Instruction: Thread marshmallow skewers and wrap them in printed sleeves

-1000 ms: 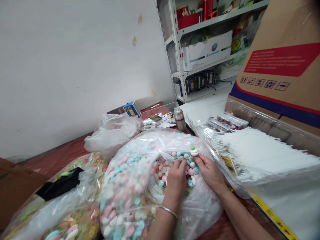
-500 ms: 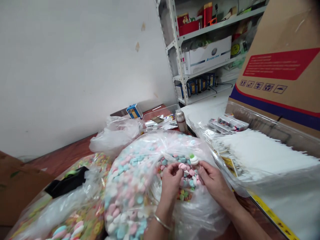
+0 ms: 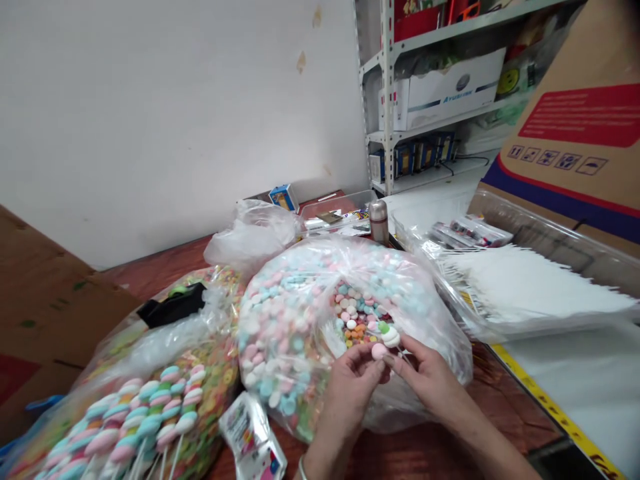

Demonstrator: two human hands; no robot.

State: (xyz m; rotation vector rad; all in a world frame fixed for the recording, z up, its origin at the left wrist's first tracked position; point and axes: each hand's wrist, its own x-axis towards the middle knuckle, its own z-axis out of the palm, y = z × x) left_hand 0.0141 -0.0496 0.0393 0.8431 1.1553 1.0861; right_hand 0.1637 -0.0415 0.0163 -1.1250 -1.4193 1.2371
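**Far left:** a cardboard sheet [image 3: 45, 313] leans in at the frame edge, its top edge rising against a white wall [image 3: 160, 113].

**Left of centre:** a clear bag of twisted pastel lollipops [image 3: 135, 413] lies with its sticks toward the camera and a black strip [image 3: 173, 305] near its tied top. A small printed packet [image 3: 253, 437] lies against its right side. Behind, a gathered plastic bag [image 3: 253, 233] sits just below a small blue box [image 3: 283, 197].

**Centre:** a large clear bag of pink, blue and white candies [image 3: 285, 333] has a ragged opening on its near right side, with mixed candies showing inside. It touches the lollipop bag along its left side.

**Hands, just in front of the opening:** the left hand [image 3: 350, 393], with a bangle [image 3: 302, 469] at the wrist, is curled and pinches a pink candy [image 3: 379, 351]. The right hand [image 3: 430, 387] is also closed to a pinch, holding a white candy with a green top [image 3: 389, 335]. The two hands nearly touch, above the bag's plastic.

**Behind the hands:** a plastic tray [image 3: 335, 213] and a steel flask [image 3: 379, 222] stand at the far edge of the bag. Metal shelving [image 3: 385, 100] rises beyond.

**Right:** a red tabletop [image 3: 420, 453] shows below the bag, ending at a yellow-marked edge [image 3: 555, 413]. A clear tray of white paper [image 3: 530, 280] sits before a cardboard box [image 3: 565, 147].
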